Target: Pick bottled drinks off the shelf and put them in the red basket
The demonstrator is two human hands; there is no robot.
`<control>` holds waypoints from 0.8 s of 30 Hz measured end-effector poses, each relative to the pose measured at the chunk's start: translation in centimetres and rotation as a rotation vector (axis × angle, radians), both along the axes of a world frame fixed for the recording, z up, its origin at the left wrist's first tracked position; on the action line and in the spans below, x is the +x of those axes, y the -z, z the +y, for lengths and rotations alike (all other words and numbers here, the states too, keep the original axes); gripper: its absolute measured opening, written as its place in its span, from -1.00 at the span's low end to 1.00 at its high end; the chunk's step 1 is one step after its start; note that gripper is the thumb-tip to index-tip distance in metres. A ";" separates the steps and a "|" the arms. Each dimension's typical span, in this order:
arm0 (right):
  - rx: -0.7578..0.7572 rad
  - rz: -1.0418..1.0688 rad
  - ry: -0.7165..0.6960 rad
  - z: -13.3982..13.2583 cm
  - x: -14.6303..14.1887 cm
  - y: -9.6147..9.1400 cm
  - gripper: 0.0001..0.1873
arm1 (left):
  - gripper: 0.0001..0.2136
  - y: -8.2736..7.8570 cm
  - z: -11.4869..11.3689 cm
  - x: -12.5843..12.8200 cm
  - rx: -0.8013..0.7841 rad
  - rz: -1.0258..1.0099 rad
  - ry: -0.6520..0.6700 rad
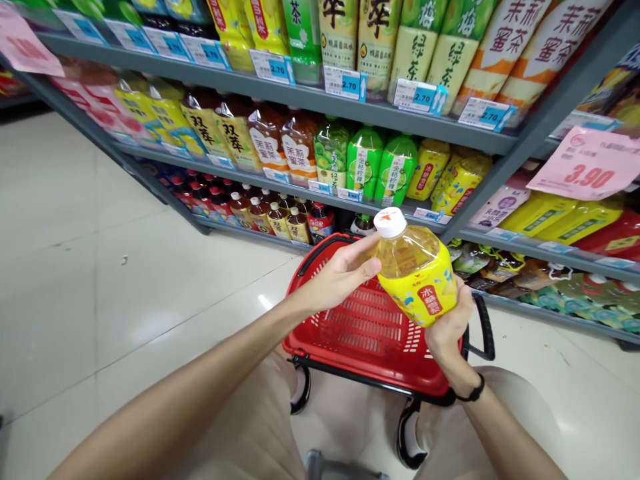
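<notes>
Bottle of pale amber drink, yellow-labelled and white-capped, is held tilted in the air just above the red basket, in front of the drink shelves. It looks full, so I judge it fairly heavy for its size, with thin plastic walls that give under a squeeze and a glossy label that may be slick. The firmest holds are probably low around the body and at the stiff neck under the cap. The right hand cups the bottle's lower body from beneath, fingers wrapped around it and wrist bent up. The left hand reaches across on an outstretched arm, thumb and fingertips pressed to the shoulder of the bottle.
</notes>
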State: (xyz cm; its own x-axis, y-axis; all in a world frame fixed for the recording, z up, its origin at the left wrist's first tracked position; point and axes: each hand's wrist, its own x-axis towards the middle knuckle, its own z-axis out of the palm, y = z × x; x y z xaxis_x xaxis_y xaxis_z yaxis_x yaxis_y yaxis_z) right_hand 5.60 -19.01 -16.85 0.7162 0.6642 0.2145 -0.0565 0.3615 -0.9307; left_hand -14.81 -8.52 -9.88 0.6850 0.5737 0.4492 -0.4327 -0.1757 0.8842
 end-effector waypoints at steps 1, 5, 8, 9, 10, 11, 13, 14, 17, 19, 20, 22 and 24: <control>0.027 0.004 0.062 0.0 -0.3 -0.2 -0.50 | -0.44 -0.1 -0.1 0.0 0.001 -0.006 0.009; 0.102 0.028 0.092 0.0 -1.0 -1.0 -0.44 | -0.47 -0.4 -0.6 0.1 -0.039 -0.027 0.031; 0.097 0.022 0.092 0.1 -0.8 -1.2 -0.42 | -0.47 -0.7 -0.9 0.1 -0.083 -0.017 0.017; 0.081 0.034 0.085 0.2 -0.7 -1.2 -0.44 | -0.47 -0.8 -1.0 0.0 -0.085 -0.014 0.012; 0.064 0.049 0.075 0.3 -0.6 -1.2 -0.46 | -0.47 -1.0 -1.0 0.0 -0.079 -0.013 0.008; 0.045 0.067 0.061 0.4 -0.5 -1.1 -0.49 | -0.48 -1.1 -1.1 0.0 -0.068 -0.011 0.003; 0.000 0.126 0.034 0.5 -0.6 -1.0 -0.52 | -0.48 -1.3 -1.1 0.0 -0.037 -0.007 -0.009; -0.027 0.178 0.019 0.5 -0.8 -1.0 -0.53 | -0.48 -1.4 -1.1 0.0 -0.021 -0.002 -0.012; -0.125 0.415 -0.041 0.5 -1.6 -0.9 -0.55 | -0.45 -1.4 -1.2 0.0 -0.001 -0.002 -0.008; -0.163 0.533 -0.116 0.4 -2.2 -0.9 -0.58 | -0.36 -1.2 -1.4 -0.1 -0.015 -0.002 0.002; -0.169 0.557 -0.168 0.4 -2.4 -0.9 -0.59 | -0.31 -1.2 -1.6 -0.2 -0.027 0.006 0.004; -0.179 0.555 -0.281 0.2 -3.0 -0.8 -0.59 | -0.26 -0.9 -1.7 -0.4 -0.042 0.035 -0.006; -0.201 0.516 -0.383 -0.1 -3.4 -0.8 -0.53 | -0.26 -0.7 -1.7 -0.6 -0.029 0.043 -0.009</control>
